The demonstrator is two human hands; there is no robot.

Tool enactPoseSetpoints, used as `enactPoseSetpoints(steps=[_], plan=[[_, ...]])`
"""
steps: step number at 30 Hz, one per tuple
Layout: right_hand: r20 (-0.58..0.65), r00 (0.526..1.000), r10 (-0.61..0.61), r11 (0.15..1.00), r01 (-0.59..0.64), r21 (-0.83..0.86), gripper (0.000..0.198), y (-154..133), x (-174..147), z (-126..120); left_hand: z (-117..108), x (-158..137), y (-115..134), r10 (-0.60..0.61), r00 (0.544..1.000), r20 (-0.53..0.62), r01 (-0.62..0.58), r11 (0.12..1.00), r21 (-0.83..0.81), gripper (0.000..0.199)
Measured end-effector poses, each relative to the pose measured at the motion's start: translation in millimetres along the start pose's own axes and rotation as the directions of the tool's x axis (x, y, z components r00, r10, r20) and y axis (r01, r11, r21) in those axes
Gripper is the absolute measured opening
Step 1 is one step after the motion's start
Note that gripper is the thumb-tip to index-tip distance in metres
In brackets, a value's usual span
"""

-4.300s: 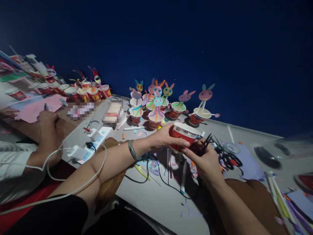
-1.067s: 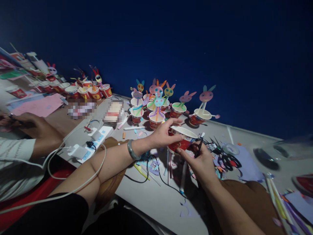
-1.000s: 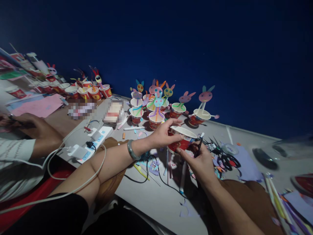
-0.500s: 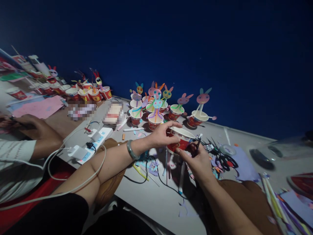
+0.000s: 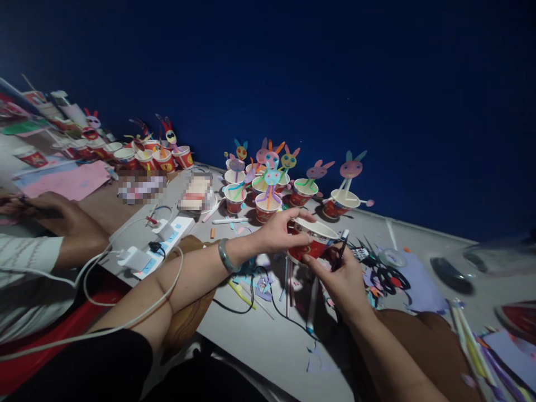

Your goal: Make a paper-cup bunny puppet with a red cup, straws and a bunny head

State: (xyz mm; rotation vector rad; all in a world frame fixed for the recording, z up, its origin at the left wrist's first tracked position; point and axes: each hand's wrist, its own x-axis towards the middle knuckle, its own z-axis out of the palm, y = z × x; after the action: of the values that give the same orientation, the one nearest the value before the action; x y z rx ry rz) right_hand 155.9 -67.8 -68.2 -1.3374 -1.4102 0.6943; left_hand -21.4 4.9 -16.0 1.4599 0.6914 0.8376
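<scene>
A red paper cup (image 5: 315,245) with a white rim is tilted between my two hands above the table. My left hand (image 5: 282,231), a green bangle on its wrist, grips the cup's left side with fingers over the rim and thumb on the wall. My right hand (image 5: 338,273) is closed on the lower right side, thumb against the red wall. A slim dark thing (image 5: 341,251) with a pale tip sticks up by the right fingers; I cannot make out its kind. Beneath the cup, straws (image 5: 288,287) and a white marker (image 5: 312,310) are partly in shadow.
Several cups with rabbit-faced paper figures (image 5: 271,173) stand along the blue wall. Left are a power strip (image 5: 170,248), a white cable (image 5: 180,273) crossing my forearm, and another person's hand (image 5: 62,220). Right lie black-handled scissors (image 5: 389,279), clear tape (image 5: 392,257) and purple paper (image 5: 425,285).
The view has shifted very slightly, so everything sits a few pixels farther right. Both hands keep their hold on the cup, with almost no movement.
</scene>
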Motion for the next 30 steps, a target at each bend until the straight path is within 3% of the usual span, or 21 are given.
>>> enactPoseSetpoints(steps=[12, 17, 24, 30], plan=[[-0.02, 1.0, 0.012, 0.999, -0.012, -0.044, 0.041, 2.3, -1.3, -1.5, -2.2, 3.5, -12.5, 0.077, 0.994, -0.074, -0.067, 0.988, 0.136, 0.041], [-0.007, 0.999, 0.036, 0.999, -0.036, -0.025, 0.043, 5.4, 1.8, -3.7, -4.6, 6.8, -18.5, 0.103, 0.993, -0.05, -0.094, 0.984, 0.149, 0.043], [0.01, 0.999, 0.03, 1.0, -0.03, 0.001, 0.044, 7.7, 3.0, -0.4, -6.7, 8.0, -12.5, 0.148, 0.987, -0.055, -0.133, 0.967, 0.219, 0.015], [0.028, 0.997, 0.065, 0.998, -0.065, 0.001, 0.042, 7.6, 5.6, 0.5, -15.4, 7.7, -11.4, 0.184, 0.982, 0.031, -0.185, 0.943, 0.275, 0.019]])
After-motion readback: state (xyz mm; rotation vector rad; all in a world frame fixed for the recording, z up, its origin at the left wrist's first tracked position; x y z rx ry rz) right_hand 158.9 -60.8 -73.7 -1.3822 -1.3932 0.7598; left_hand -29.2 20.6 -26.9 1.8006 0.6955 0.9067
